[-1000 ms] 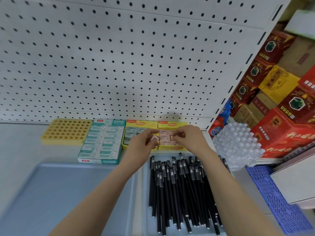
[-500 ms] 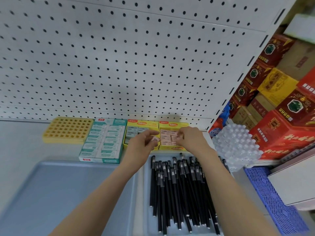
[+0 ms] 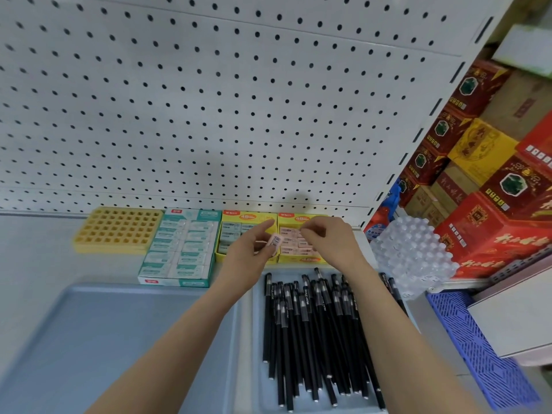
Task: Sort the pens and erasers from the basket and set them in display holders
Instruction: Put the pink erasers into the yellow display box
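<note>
Two hands hover over the back edge of the shelf [image 3: 35,249], close together above the right yellow box [image 3: 301,259]. The left hand [image 3: 251,252] pinches a pink eraser [image 3: 275,241] between thumb and middle fingers, just beside that box's left wall. Half a second ago its forefinger lay curled along the eraser; now the forefinger is stretched up and away, and the eraser's barcoded end faces the camera. The right hand [image 3: 331,237] has its fingers curled down onto the pink erasers [image 3: 291,242] packed in the box, thumb and forefinger nearly meeting (whether they grip one I cannot tell). Its fingertips have crept a little leftward across the rows since the earlier frame; otherwise both hands stay where they were.

Left of that box stand, in a row along the back edge, the left yellow box [image 3: 245,217], a teal box [image 3: 179,249] of wrapped erasers and a yellow grid holder [image 3: 118,228]. Black pens [image 3: 310,330] lie heaped lengthwise in a pale tray [image 3: 258,354] at the front edge under the right forearm, unmoved. A grey tray [image 3: 119,339] sits at the front left, a white knobbed holder [image 3: 412,252] at the right edge, and a blue basket [image 3: 478,348] beyond it.
</note>
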### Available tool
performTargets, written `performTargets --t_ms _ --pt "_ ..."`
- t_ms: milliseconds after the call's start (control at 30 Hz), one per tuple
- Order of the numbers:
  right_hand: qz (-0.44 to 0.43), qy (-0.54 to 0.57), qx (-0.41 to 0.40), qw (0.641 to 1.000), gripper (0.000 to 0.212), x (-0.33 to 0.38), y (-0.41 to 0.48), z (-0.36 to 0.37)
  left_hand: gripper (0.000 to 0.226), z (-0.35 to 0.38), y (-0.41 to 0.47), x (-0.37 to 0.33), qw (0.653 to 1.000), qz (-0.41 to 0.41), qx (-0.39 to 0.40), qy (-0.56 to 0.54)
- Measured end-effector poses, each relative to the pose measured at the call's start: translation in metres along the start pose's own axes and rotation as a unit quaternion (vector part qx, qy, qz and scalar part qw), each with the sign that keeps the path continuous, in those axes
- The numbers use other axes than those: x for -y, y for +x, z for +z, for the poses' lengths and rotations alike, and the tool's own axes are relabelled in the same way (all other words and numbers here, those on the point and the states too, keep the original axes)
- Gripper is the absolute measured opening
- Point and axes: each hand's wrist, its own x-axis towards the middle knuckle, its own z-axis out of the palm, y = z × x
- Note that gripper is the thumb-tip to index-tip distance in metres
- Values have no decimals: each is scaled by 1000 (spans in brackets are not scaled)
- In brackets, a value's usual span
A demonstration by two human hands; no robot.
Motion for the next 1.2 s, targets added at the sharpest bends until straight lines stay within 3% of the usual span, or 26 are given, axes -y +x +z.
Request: performTargets --t_ms 67,133,233,300,367,433,533,733,833,967,1100,1200 --pt "22 136 73 988 12 7 -3 3 52 1 2 0 1000 -3 -5 -21" --pt "22 182 125 975 16 8 -5 7 49 1 3 -3 999 2 0 -37" --pt "16 210 82 974 12 4 -4 9 42 3 5 -5 1000 27 -16 6" --pt "12 147 -33 988 6 -2 1 5 33 3 5 -5 993 59 -39 98" --pt "-18 -9 -118 993 7 -7 6 1 28 3 8 -2 971 111 -25 212" --pt "-41 -113 -62 991 9 -12 10 0 28 6 10 2 934 160 24 318" --pt "-28 -127 70 989 19 -16 12 -3 33 10 11 10 888 194 59 412" --pt "-2 -106 64 992 43 -20 21 -26 34 13 14 15 873 217 55 432" --pt "-5 -124 39 992 36 -20 23 -20 34 12 15 15 872 227 50 430" --pt "0 -128 31 991 9 -14 20 -8 34 12 15 16 874 232 46 425" --pt "-10 -158 48 986 25 -15 18 3 34 11 15 17 877 232 46 418" --pt "-16 -159 39 986 25 -15 21 4 33 11 15 18 882 231 44 409"
